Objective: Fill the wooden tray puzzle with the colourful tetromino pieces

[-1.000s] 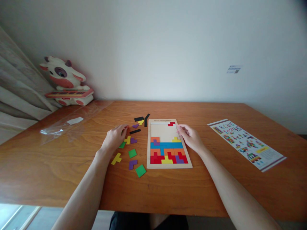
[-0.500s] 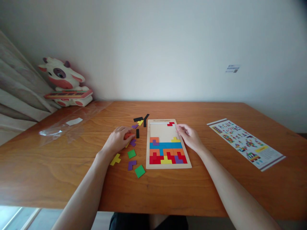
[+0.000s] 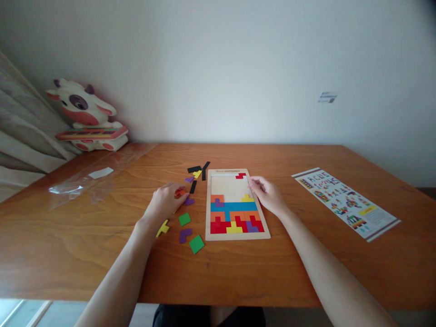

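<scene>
My left hand (image 3: 167, 200) is over loose puzzle pieces left of the board, its fingers closed on an orange piece (image 3: 179, 193). That piece is partly covered by the fingers. Close beside it lie a purple piece (image 3: 190, 201) and a black bar (image 3: 193, 187). The wooden puzzle board (image 3: 208, 204) has coloured pieces fitted in its near half and one red piece (image 3: 240, 175) at the far right corner. My right hand (image 3: 268, 195) rests at the board's right edge, fingers curled with the fingertips against the rim.
Nearer me lie green squares (image 3: 196, 244), a purple piece (image 3: 185, 235) and a yellow piece (image 3: 162, 228). More black bars (image 3: 194, 169) lie farther back. A printed sheet (image 3: 344, 202) is at right. Clear plastic (image 3: 78, 186) and a cow toy keyboard (image 3: 91, 132) are at left.
The black bar beside my left hand has turned to a slant, and the orange piece has tilted in my fingers. My right hand stays at the board's edge. The whole view has shifted slightly.
</scene>
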{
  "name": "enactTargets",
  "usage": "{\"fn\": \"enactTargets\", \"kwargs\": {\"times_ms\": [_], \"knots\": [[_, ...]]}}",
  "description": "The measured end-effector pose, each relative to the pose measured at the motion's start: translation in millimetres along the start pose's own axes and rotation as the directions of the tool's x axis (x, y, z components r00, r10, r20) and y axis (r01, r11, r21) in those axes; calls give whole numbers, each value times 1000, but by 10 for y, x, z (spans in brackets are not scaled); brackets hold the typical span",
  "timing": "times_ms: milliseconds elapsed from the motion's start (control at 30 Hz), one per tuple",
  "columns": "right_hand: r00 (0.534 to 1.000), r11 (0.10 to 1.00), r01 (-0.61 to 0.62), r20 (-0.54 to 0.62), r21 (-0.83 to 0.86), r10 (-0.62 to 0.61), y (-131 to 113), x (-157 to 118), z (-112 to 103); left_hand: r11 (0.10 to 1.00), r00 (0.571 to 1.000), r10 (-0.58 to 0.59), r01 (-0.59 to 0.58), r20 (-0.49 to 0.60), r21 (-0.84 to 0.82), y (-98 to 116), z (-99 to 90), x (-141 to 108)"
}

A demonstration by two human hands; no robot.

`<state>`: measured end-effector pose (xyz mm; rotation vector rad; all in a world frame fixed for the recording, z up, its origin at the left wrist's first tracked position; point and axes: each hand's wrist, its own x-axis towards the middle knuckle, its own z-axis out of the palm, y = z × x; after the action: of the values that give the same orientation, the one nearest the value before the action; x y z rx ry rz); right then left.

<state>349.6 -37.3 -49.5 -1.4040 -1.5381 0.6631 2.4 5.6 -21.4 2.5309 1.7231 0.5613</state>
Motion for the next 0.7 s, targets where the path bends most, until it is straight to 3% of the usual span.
{"fn": "enactTargets", "kwargs": {"times_ms": [367, 700], "knots": [[1000, 1000, -13, 4, 11, 13, -16, -6, 0, 992, 992, 117, -118, -37, -34, 38, -54, -17], [1000, 1000, -7, -3, 18, 7, 20, 4, 8, 999, 990, 40, -42, -135, -17, -42, 18, 19]]}}
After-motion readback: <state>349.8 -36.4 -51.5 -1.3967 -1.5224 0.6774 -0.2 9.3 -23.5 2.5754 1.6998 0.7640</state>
